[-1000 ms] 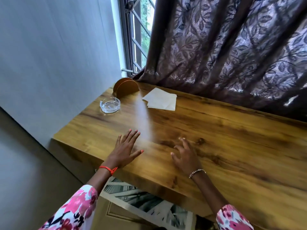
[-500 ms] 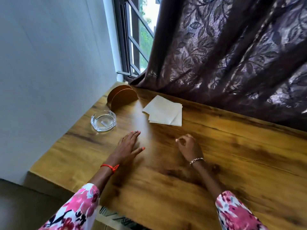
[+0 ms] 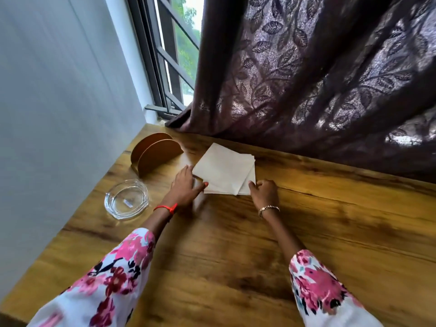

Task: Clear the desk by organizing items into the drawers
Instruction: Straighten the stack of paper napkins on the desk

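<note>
Head view: stack of napkins (image 3: 226, 171) lying flat on desk (image 3: 236, 244), far-centre, right of wooden holder (image 3: 155, 153) and glass ashtray (image 3: 126, 199). Left hand (image 3: 185, 188) loosely spread, touching left corner; right hand (image 3: 265, 191) curled, pinching near-right corner.

Home room: wooden desk (image 3: 306, 232) under barred window (image 3: 172, 55), patterned curtain (image 3: 318, 74), plain wall.

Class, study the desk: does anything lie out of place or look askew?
The napkins lie loose and fanned unevenly on the desk, while the napkin holder beside them looks empty. Both hands touch the stack's near corners. Nothing looks spilled or broken.
</note>
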Available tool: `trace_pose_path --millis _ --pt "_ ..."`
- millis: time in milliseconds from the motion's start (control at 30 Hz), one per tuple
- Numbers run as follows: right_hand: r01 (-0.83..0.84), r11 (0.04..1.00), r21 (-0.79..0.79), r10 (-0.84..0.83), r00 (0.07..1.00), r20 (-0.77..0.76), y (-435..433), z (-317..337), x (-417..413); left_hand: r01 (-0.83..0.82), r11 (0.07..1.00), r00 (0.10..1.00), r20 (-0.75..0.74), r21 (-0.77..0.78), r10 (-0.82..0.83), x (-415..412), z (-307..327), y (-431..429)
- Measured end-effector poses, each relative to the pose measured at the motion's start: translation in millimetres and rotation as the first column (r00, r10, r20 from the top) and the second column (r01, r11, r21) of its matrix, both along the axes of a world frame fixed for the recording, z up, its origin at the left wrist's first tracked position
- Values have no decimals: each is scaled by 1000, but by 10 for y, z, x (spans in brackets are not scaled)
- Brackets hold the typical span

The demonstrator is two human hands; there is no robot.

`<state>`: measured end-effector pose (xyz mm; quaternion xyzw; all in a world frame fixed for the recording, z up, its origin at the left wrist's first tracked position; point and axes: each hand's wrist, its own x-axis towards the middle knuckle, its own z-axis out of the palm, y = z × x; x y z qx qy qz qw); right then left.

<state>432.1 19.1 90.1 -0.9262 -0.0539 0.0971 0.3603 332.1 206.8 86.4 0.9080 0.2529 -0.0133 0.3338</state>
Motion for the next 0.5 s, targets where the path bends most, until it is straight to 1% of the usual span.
trace_pose_path --millis 67,133,200,300,367,500 --pt "23 1000 -9 -23 1000 2 22 -51 -6 -22 1000 999 -24 -21 21 82 -29 6" --pt "53 999 3 -53 999 2 24 -88 -20 -38 999 999 -30 -6 38 124 -51 -19" --pt "81 996 25 -82 997 13 11 -100 -35 -63 998 998 29 -15 64 118 -54 -80" --pt "121 989 82 -123 992 21 -6 -92 -65 -78 994 986 139 -71 88 59 -59 -198" --pt "145 982 120 -149 988 27 -16 -100 -86 -94 989 982 156 -110 111 38 -40 -246" --pt "181 971 156 -190 981 44 -17 -110 -101 -150 985 972 172 -84 162 109 59 -225"
